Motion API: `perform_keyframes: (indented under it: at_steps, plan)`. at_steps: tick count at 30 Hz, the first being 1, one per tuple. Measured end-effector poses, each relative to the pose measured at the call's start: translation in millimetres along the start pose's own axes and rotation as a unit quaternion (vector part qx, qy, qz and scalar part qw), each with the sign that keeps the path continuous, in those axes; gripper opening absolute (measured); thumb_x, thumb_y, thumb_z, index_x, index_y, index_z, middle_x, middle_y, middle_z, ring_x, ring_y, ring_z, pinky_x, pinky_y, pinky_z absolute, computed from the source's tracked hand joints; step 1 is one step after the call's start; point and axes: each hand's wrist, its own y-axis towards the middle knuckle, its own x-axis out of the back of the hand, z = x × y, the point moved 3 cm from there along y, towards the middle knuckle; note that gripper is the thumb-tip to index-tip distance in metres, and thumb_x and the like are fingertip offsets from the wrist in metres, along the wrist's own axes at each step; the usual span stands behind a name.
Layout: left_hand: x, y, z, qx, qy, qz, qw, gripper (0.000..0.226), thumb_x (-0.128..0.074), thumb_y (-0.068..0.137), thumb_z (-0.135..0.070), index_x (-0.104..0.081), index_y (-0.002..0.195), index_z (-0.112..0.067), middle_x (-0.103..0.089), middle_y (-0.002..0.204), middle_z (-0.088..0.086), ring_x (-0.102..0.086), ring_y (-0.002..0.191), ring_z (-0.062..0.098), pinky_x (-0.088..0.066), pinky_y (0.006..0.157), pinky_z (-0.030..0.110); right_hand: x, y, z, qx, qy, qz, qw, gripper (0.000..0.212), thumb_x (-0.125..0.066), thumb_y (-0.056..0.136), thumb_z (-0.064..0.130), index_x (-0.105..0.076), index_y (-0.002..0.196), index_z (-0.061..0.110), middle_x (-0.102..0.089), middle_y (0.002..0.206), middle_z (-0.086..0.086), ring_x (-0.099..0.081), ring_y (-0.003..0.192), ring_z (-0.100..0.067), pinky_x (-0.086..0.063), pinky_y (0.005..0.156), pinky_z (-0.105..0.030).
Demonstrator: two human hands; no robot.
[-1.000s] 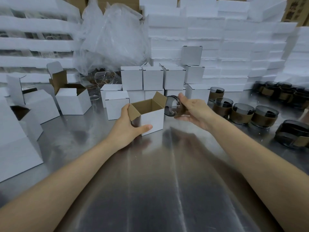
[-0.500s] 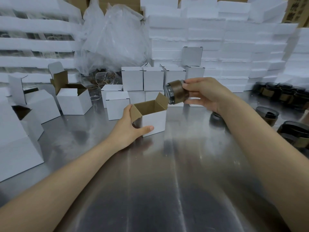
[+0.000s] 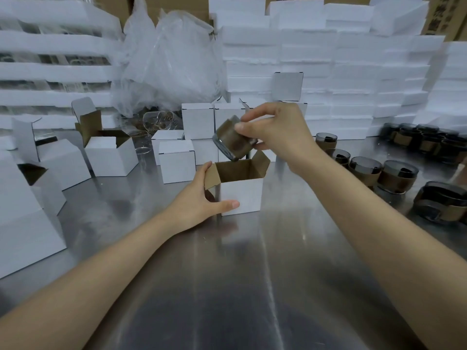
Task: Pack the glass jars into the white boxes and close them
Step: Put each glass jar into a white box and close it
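Now, R hand [image 3: 280,137]: fingers + thumb pinch jar [image 3: 232,145], tilted, just above open box [image 3: 242,195].
L hand [image 3: 199,201]: grips box's left corner, thumb on front.
Box: on steel table [image 3: 252,274], flaps up.

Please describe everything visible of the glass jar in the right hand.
The glass jar is small and round, of dark smoky glass, with a brown band wrapped round its body. The right hand pinches it between thumb and fingers. It hangs tilted in the air, just above the open white box, touching nothing else.
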Motion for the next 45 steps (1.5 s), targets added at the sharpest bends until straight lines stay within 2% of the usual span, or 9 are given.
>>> perform_keyframes:
  at_steps: [12, 21, 25, 29, 31, 34, 37, 40, 45]
  plan:
    - [-2, 5, 9, -0.001, -0.012, -0.027, 1.000, 0.110, -0.080, 0.065, -0.055, -0.012, 0.148, -0.035, -0.063, 0.088, -0.008, -0.059, 0.070, -0.003, -0.040, 0.057, 0.008, -21, -8, -13, 0.024, -0.233, 0.069, 0.970, 0.022, -0.083, 0.070, 0.028, -0.062, 0.063, 0.032, -0.065, 0.074, 0.006, -0.065, 0.085, -0.015, -0.055, 0.079, -0.036]
    - [-2, 6, 11, 0.009, -0.031, -0.010, 0.999, 0.129, -0.082, 0.064, -0.054, 0.008, 0.153, -0.028, -0.057, 0.103, -0.024, -0.058, 0.078, 0.000, -0.041, 0.066, 0.010, -39, -13, -24, 0.058, -0.332, 0.162, 0.927, 0.010, -0.069, 0.085, 0.031, -0.068, 0.075, 0.027, -0.056, 0.070, 0.015, -0.053, 0.085, -0.012, -0.040, 0.064, -0.027]
    - [-1, 9, 8, -0.027, -0.040, -0.002, 0.999, 0.114, -0.080, 0.065, -0.053, -0.014, 0.152, -0.023, -0.053, 0.129, -0.017, -0.061, 0.076, 0.008, -0.051, 0.081, 0.025, -28, -8, -26, 0.090, -0.174, -0.007, 0.981, 0.017, -0.053, 0.093, 0.020, -0.069, 0.088, 0.019, -0.069, 0.075, 0.007, -0.066, 0.082, -0.019, -0.054, 0.077, -0.041]
    - [-4, 7, 11, -0.034, -0.012, 0.014, 0.999, 0.117, -0.073, 0.078, -0.049, 0.020, 0.149, -0.034, -0.055, 0.118, -0.019, -0.059, 0.074, 0.001, -0.050, 0.079, 0.020, -7, -3, -50, 0.054, -0.051, -0.164, 0.984, 0.032, -0.041, 0.088, 0.005, -0.061, 0.105, 0.023, -0.064, 0.094, 0.005, -0.061, 0.092, -0.020, -0.051, 0.082, -0.042]
    - [-5, 7, 11, -0.045, -0.001, 0.017, 0.999, 0.113, -0.068, 0.083, -0.047, 0.027, 0.143, -0.042, -0.057, 0.121, -0.009, -0.059, 0.075, 0.003, -0.050, 0.076, 0.018, -9, 1, -72, -0.057, 0.009, -0.121, 0.991, 0.027, -0.044, 0.090, 0.008, -0.056, 0.111, 0.021, -0.057, 0.103, -0.002, -0.059, 0.090, -0.021, -0.051, 0.085, -0.040]
    - [-4, 5, 8, -0.066, 0.029, 0.019, 0.997, 0.099, -0.061, 0.089, -0.047, 0.027, 0.130, -0.064, -0.053, 0.134, 0.004, -0.057, 0.074, 0.011, -0.049, 0.073, 0.020, -28, -9, -96, -0.232, 0.165, -0.020, 0.958, 0.025, -0.043, 0.098, 0.032, -0.060, 0.107, 0.016, -0.064, 0.090, -0.002, -0.063, 0.070, -0.015, -0.054, 0.067, -0.027]
    - [-3, 1, 4, -0.088, 0.008, 0.018, 0.996, 0.084, -0.064, 0.089, -0.043, 0.000, 0.139, -0.065, -0.051, 0.132, -0.009, -0.057, 0.072, 0.014, -0.048, 0.069, 0.018, -42, -20, -107, -0.198, 0.158, 0.043, 0.967, 0.038, -0.040, 0.098, 0.050, -0.068, 0.106, 0.024, -0.074, 0.092, 0.006, -0.069, 0.081, -0.009, -0.050, 0.064, -0.018]
    - [-1, 2, 4, -0.093, -0.039, 0.005, 0.995, 0.063, -0.070, 0.086, -0.035, -0.031, 0.132, -0.054, -0.049, 0.122, -0.019, -0.059, 0.068, 0.015, -0.051, 0.071, 0.020, -43, -20, -109, -0.162, 0.164, 0.052, 0.972, 0.039, -0.047, 0.096, 0.050, -0.066, 0.116, 0.023, -0.071, 0.111, 0.003, -0.066, 0.104, -0.013, -0.051, 0.089, -0.025]
    - [-1, 2, 3, -0.089, -0.040, -0.015, 0.995, 0.056, -0.073, 0.083, -0.029, -0.039, 0.125, -0.044, -0.045, 0.122, -0.031, -0.058, 0.071, 0.028, -0.049, 0.072, 0.026, -43, -18, -114, -0.165, 0.136, 0.089, 0.973, 0.053, -0.059, 0.088, 0.043, -0.050, 0.136, 0.022, -0.055, 0.135, 0.002, -0.053, 0.122, -0.015, -0.041, 0.107, -0.037]
